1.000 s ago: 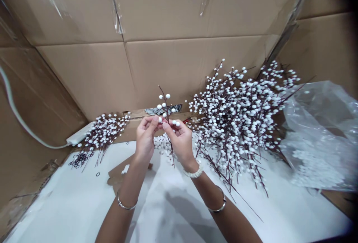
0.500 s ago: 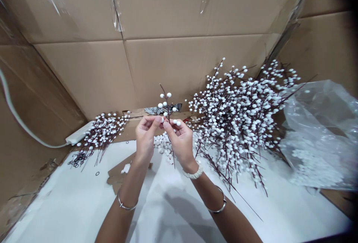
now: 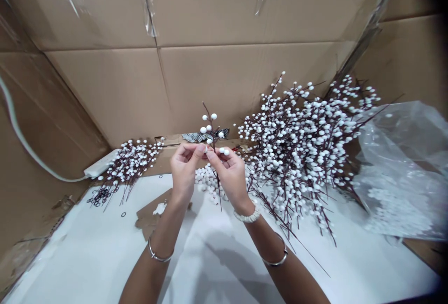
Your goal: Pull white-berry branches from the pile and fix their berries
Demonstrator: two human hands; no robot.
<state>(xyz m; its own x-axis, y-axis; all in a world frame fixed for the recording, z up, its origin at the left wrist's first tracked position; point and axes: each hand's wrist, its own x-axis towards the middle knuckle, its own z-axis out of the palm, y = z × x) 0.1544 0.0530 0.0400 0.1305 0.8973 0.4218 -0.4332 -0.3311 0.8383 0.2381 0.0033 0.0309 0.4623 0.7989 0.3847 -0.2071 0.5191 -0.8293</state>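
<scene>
**Q:** What is being held, and where?
**A:** A white berry stem [image 3: 210, 129] is held upright above the counter [image 3: 87, 252], in front of a cardboard wall [image 3: 105, 98].

**Q:** What state are the hands in?
**A:** The stem is pinched by the fingertips of the left hand [image 3: 184, 173] and the right hand [image 3: 229, 178]; the 2 hands are curled and almost touching.

**Q:** What is laid around them?
**A:** A large heap of berry stems [image 3: 297, 154] is seen just right of the right hand, and a smaller bunch of stems [image 3: 133, 161] is seen left of the left hand. Loose white berries [image 3: 206, 180] lie just below the hands, and a clear plastic bag [image 3: 399, 168] is seen at the far right.
</scene>
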